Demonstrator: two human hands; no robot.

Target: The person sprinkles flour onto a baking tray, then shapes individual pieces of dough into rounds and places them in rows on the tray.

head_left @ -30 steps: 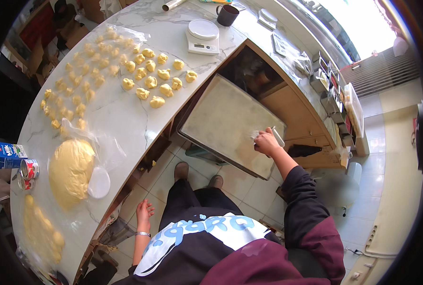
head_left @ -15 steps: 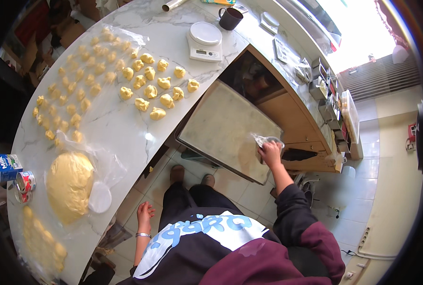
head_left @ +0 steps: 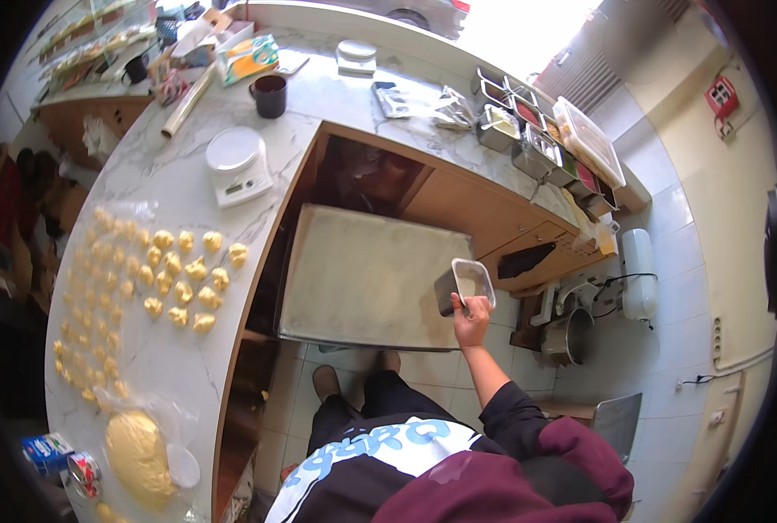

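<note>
Since the earlier frame, right hand (head_left: 470,319) is lifting, fingers grasping, a small clear container (head_left: 463,285) over the baking tray (head_left: 362,279) at its 3 o'clock edge, seemingly for dusting; left hand is not showing.

My right hand (head_left: 470,319) is raised ahead of me, the forearm bare and stretched forward from a dark red sleeve pushed up near the elbow. Its grip is closed, fingers curled tight with the thumb side up. My left hand is out of sight, nowhere in the head view.
</note>
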